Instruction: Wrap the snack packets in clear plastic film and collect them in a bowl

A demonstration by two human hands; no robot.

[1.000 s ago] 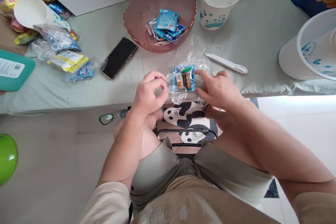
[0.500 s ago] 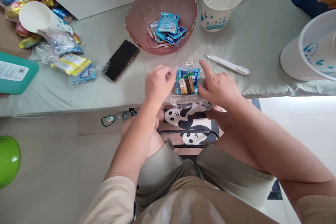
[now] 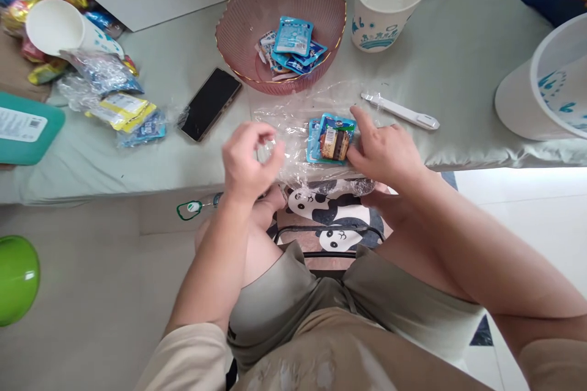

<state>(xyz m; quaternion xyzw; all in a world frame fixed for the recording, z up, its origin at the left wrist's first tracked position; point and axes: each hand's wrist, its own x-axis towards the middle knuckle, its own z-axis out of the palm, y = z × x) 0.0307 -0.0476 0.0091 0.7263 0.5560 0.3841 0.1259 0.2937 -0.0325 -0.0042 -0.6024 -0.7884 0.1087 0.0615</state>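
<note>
Two blue snack packets (image 3: 337, 139) with a biscuit picture lie overlapping on a sheet of clear plastic film (image 3: 287, 119) near the table's front edge. My left hand (image 3: 245, 162) is at the film's left side, its fingers curled and the thumb facing them, with film at the fingertips. My right hand (image 3: 389, 149) rests at the packets' right edge, index finger stretched out and thumb touching the packet. A white utility knife (image 3: 401, 112) lies beyond my right hand. Behind the film, a pink ribbed bowl (image 3: 238, 18) holds several blue packets (image 3: 293, 36).
A black phone (image 3: 210, 104) lies left of the bowl, a paper cup (image 3: 378, 30) stands right of it. Wrapped packets (image 3: 126, 113) and a tipped paper cup (image 3: 57, 27) are at the left. A white bin (image 3: 518, 101) stands at the right edge. A panda-print bag (image 3: 330, 214) is below.
My left hand has moved left, away from the packets, and the film is spread further that way. The packets have shifted right and fanned apart, showing two. My right hand has barely moved.
</note>
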